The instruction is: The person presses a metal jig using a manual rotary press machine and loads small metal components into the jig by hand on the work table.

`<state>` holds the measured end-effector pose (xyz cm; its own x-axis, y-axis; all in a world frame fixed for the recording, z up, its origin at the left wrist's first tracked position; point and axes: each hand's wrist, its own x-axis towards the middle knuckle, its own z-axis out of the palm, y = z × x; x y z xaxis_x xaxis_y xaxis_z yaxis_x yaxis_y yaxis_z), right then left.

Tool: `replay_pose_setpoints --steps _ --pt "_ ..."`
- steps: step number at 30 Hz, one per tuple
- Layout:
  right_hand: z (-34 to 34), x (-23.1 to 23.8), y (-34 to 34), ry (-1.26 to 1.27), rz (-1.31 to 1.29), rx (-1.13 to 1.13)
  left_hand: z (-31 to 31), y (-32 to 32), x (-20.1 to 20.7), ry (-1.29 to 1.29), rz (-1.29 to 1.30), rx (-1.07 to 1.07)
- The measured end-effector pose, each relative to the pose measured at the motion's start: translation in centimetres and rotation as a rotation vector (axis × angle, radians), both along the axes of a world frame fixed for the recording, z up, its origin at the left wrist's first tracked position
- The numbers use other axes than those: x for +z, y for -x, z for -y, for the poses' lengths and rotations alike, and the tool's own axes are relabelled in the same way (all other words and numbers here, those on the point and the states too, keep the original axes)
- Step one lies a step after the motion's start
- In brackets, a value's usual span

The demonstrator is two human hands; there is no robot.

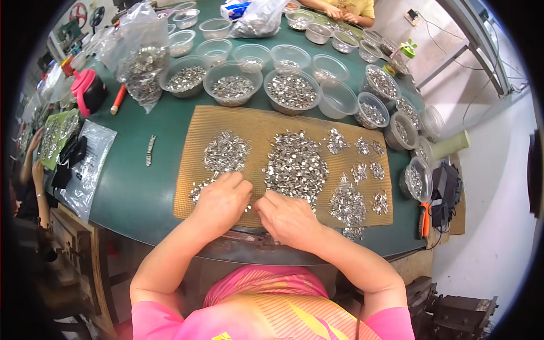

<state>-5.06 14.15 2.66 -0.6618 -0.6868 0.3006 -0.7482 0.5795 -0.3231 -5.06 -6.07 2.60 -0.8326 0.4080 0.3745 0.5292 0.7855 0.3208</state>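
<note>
My left hand (224, 196) and my right hand (288, 220) are close together at the near edge of a ribbed tan mat (260, 122). Both have their fingers curled inward in a pinch; whatever is between the fingertips is too small or hidden to name. Just beyond my right hand lies a large heap of small, shiny metal pieces (296, 164). Past my left hand sits a pile of thin metal pieces (226, 151), with a smaller cluster (198, 190) partly behind that hand. Several smaller piles, such as a long one (347, 204), lie toward the mat's right side.
Clear plastic tubs (233, 85) of metal parts line the mat's far side and right. A linked metal strip (150, 150) lies left on the green table (127, 187). Orange-handled pliers (424, 221) are at the right edge. Other people's hands (343, 15) work across the table and at far left.
</note>
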Motion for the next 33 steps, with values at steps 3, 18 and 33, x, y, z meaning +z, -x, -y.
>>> replay_pose_setpoints --steps 3,18,33 --pt "-1.9 1.9 -0.7 0.079 0.105 -0.011 0.4 0.1 0.2 -0.065 0.098 -0.004" --pt "-6.7 1.5 -5.7 0.048 0.020 -0.026 0.2 -1.2 2.5 -0.249 0.194 -0.036" --pt "-7.1 1.6 -5.6 0.120 0.156 -0.080 -6.0 -6.3 -0.4 -0.301 0.092 -0.274"
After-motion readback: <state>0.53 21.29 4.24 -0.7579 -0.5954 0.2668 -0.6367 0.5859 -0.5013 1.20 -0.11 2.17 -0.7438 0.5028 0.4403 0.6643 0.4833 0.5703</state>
